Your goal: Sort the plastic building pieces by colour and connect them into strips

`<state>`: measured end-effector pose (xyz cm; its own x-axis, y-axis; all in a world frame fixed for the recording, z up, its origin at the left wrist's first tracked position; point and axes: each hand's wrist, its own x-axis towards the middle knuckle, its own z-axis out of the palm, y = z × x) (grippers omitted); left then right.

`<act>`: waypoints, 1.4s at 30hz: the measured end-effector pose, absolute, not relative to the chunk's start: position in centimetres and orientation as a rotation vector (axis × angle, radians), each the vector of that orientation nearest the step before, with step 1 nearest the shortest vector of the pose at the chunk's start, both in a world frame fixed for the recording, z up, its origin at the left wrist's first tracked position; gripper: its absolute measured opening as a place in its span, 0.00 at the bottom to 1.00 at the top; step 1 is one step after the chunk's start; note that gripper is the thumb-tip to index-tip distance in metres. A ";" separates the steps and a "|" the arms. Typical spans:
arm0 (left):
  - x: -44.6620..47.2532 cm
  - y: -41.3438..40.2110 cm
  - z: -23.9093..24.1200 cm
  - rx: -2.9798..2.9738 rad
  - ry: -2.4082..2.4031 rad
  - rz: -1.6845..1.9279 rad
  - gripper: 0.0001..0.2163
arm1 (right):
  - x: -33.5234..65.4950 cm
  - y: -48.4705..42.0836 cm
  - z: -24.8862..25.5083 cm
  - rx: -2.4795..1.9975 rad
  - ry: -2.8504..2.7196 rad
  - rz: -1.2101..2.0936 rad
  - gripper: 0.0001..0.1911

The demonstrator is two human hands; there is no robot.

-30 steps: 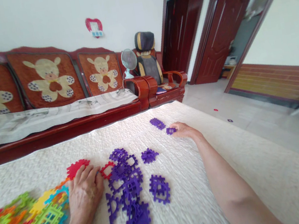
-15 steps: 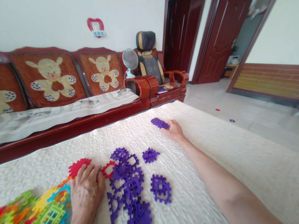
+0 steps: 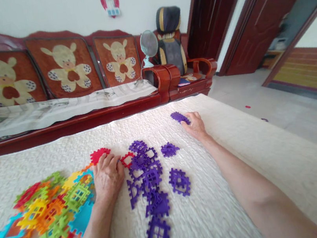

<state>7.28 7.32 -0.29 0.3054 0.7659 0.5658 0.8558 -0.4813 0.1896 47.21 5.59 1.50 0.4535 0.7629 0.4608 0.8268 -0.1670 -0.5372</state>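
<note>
At the far end of the cloth-covered table, my right hand (image 3: 195, 126) is closed on the edge of a purple interlocking tile stack (image 3: 179, 117), thumb at its near side. My left hand (image 3: 108, 174) rests palm down with fingers spread low on the table, beside a solid red tile (image 3: 100, 154). A red square frame tile (image 3: 128, 159) lies just right of its fingertips. What is under the left palm is hidden. Between my hands runs a column of purple tiles (image 3: 150, 176), several overlapping. Two smaller purple groups, one pointed (image 3: 169, 149) and one squarish (image 3: 180, 182), lie right of it.
Mixed yellow, green, orange and blue tiles (image 3: 44, 215) are heaped at the left. The white textured tablecloth (image 3: 208, 215) covers the table. Behind stand a wooden sofa (image 3: 87, 123) with bear cushions, a small fan (image 3: 149, 45) and an armchair (image 3: 201, 84). Small bits lie on the floor (image 3: 232, 92).
The camera view has turned left and down, so everything appears shifted right and up. Both hands stay at the same pieces, and the tiles have not visibly moved on the table.
</note>
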 end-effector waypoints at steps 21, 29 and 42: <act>7.4 7.2 -0.2 -2.449 -1.584 -0.962 0.15 | 42.0 5.3 3.7 -1.684 -1.847 0.744 0.21; 7.4 7.3 -0.4 -2.413 -1.535 -0.932 0.14 | 40.8 5.8 2.2 -1.572 -1.927 0.418 0.21; 7.4 7.4 -0.3 -2.398 -1.493 -0.945 0.14 | 31.8 4.2 2.7 -1.059 -2.393 0.220 0.16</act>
<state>7.38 7.40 -0.32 0.3011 0.7502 0.5887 0.8529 -0.4879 0.1856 31.85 4.17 2.66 -0.5658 0.7288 0.3858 0.6460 0.6825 -0.3418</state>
